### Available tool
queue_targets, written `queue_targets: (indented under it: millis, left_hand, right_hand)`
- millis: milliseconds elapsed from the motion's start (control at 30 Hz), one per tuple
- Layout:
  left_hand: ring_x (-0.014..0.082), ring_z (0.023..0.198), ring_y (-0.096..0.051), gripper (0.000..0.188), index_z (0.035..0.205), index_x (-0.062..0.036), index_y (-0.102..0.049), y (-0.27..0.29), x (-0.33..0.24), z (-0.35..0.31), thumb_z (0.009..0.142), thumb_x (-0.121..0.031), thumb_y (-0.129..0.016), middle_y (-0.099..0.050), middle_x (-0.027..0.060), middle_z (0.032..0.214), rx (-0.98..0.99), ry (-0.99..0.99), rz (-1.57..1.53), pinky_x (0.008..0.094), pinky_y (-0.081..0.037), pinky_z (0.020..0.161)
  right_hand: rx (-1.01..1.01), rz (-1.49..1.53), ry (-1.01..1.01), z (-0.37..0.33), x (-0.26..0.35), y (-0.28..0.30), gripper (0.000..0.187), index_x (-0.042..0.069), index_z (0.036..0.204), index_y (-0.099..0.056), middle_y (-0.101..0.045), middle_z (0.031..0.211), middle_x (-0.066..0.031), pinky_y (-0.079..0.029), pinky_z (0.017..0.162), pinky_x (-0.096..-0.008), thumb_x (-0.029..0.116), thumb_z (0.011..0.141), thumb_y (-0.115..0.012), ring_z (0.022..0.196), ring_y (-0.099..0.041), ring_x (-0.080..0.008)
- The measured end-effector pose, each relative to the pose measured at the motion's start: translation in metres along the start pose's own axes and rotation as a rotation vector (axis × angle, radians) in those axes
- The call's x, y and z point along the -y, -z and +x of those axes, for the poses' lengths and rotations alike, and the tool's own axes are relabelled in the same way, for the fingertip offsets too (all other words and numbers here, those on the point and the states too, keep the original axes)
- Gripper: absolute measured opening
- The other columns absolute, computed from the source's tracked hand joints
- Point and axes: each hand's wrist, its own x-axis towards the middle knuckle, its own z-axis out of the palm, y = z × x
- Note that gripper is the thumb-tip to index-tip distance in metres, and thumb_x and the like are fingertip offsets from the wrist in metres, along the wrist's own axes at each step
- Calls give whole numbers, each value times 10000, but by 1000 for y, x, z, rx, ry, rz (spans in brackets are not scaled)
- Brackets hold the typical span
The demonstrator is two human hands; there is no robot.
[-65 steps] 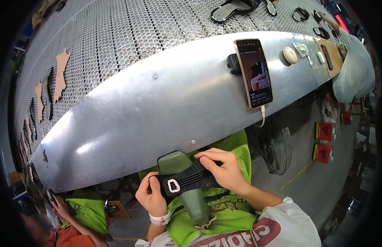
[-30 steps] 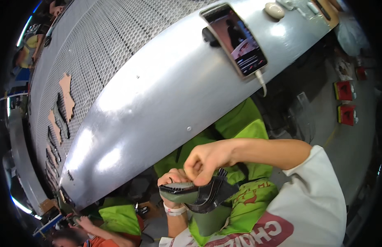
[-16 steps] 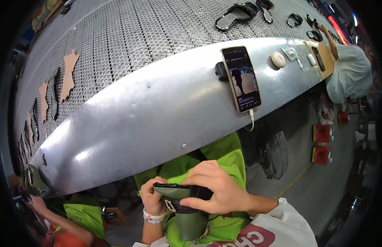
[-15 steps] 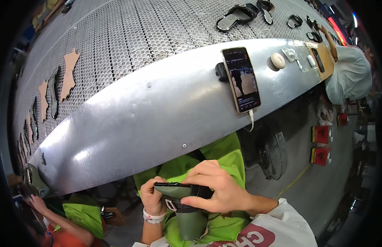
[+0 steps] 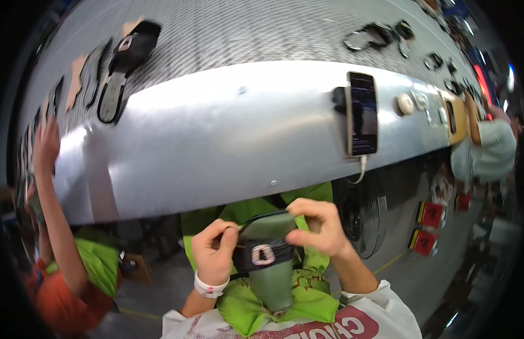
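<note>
A green shoe last [image 5: 271, 284] fitted with a black strap [image 5: 242, 261] is held over my lap, its narrower end toward me. A sparkling rhinestone buckle [image 5: 263, 255] sits on the strap, facing up. At the far end of the last, my left hand [image 5: 212, 252] pinches the upper's edge on the left, thumb against bent fingers. On the opposite side my right hand [image 5: 320, 227] grips the edge between thumb and fingers. The underside of the last is hidden.
Ahead runs a metal ledge [image 5: 211, 141] with a phone [image 5: 362, 113] and a round pale object [image 5: 405, 104]. Beyond it, a mesh conveyor [image 5: 262, 34] carries a black buckled sandal [image 5: 132, 53]. Co-workers flank me, one's arm [image 5: 61, 226] reaching in at left. A fan [image 5: 370, 226] stands at right.
The last has turned from sideways so its buckle faces up, and my hands now grip opposite sides. A buckled sandal has appeared on the conveyor; the left co-worker's arm reaches farther up. The view has shifted.
</note>
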Motion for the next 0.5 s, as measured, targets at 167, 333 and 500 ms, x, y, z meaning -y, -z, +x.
queue_targets:
  millis: [167,333,500]
  left_hand:
    - [234,537,-564,97,802,29,-682,-17,-30,-5,801,-53,-734,-606,126,654,-16,-280,291,312,-430,500]
    - [250,517,-556,108,784,12,-687,-12,-31,-14,791,-77,-749,-603,120,629,-53,-284,266,319,-426,483]
    - [165,550,-562,160,787,19,-680,0,-22,-4,844,-123,-724,-617,78,646,106,-110,170,278,-428,521]
  right_hand:
    - [-65,98,-97,-1,5,-4,517,-73,1063,-604,-673,976,-134,-484,829,-288,352,808,-752,898,-634,-174]
    - [-270,-234,70,8,3,-29,578,-32,902,-622,-672,741,-88,-488,648,-259,509,774,-780,690,-623,-141]
    - [-255,-153,219,15,-18,-32,449,-10,734,-599,-611,662,-68,-428,553,-252,387,773,-807,588,-555,-134]
